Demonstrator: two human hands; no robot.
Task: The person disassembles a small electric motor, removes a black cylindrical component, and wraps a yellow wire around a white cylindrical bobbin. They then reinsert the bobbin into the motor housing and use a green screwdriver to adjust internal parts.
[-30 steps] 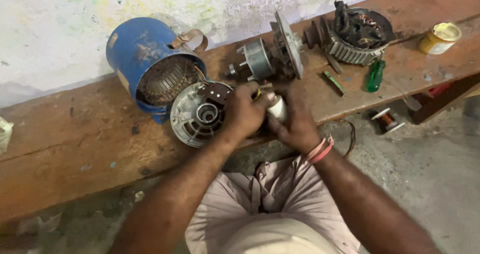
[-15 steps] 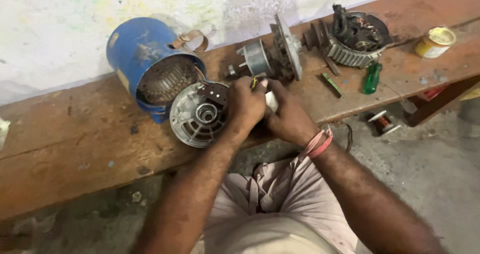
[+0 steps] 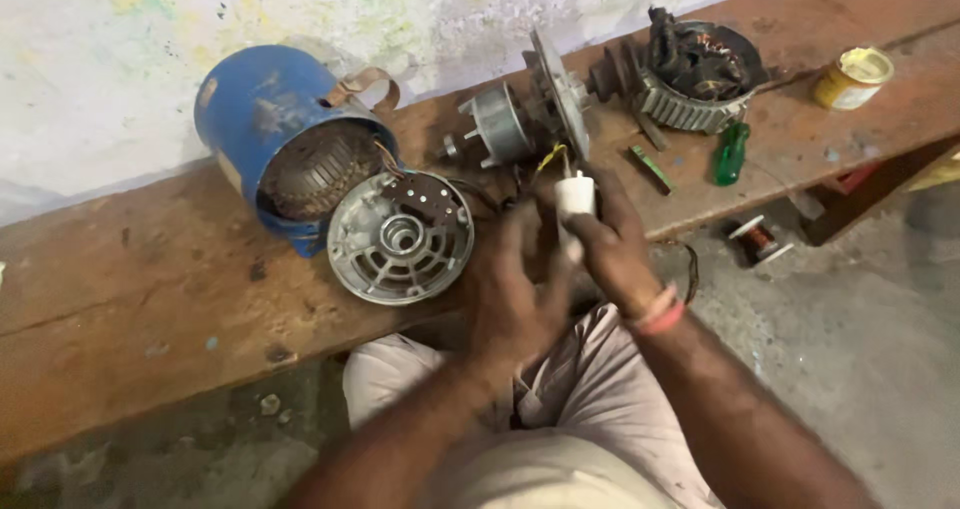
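Observation:
My right hand (image 3: 612,244) grips a small white cylinder (image 3: 574,195), a capacitor-like part with thin wires at its top, held upright over the front edge of the wooden bench (image 3: 130,309). My left hand (image 3: 510,294) is blurred, just left of it and below, fingers spread, holding nothing that I can see. Left of both hands a round grey metal end cover (image 3: 400,237) leans against a blue motor housing (image 3: 270,129) with copper windings inside.
Behind the hands lies a rotor with shaft and plate (image 3: 520,119). Further right sit a finned motor part (image 3: 695,79), a green-handled screwdriver (image 3: 731,155), a yellow tin (image 3: 852,77) and a copper wire spool (image 3: 757,237). A painted wall backs the bench.
Both hands were closed together around the white part near the end cover. Now the left hand has come off and dropped back, and the right hand holds the part upright alone.

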